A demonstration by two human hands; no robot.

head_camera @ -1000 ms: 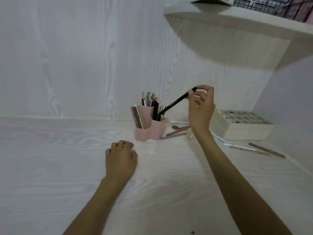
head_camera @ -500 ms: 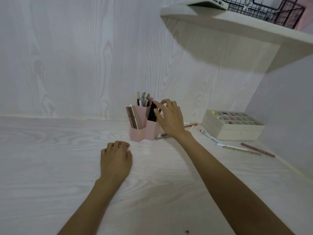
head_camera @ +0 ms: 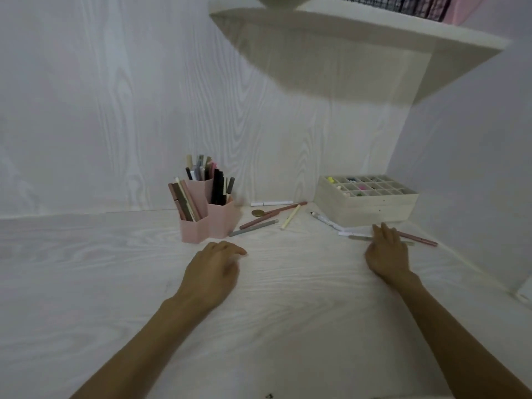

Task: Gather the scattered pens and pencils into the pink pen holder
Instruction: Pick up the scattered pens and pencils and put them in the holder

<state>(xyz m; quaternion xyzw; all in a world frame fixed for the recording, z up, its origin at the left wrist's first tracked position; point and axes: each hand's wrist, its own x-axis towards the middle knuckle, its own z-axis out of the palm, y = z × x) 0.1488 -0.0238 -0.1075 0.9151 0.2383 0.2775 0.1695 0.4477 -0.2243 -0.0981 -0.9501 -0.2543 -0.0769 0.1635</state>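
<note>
Right hand (head_camera: 387,254) palm-down, fingers (head_camera: 384,229) straight, tips over slim grey-green pen (head_camera: 359,238) and dark pink pen (head_camera: 417,239) on pale woodgrain counter (head_camera: 86,269); contact unclear. Left hand (head_camera: 211,273) loosely curled, holding nothing, just before pink hexagonal plastic pen holder (head_camera: 210,223).
</note>
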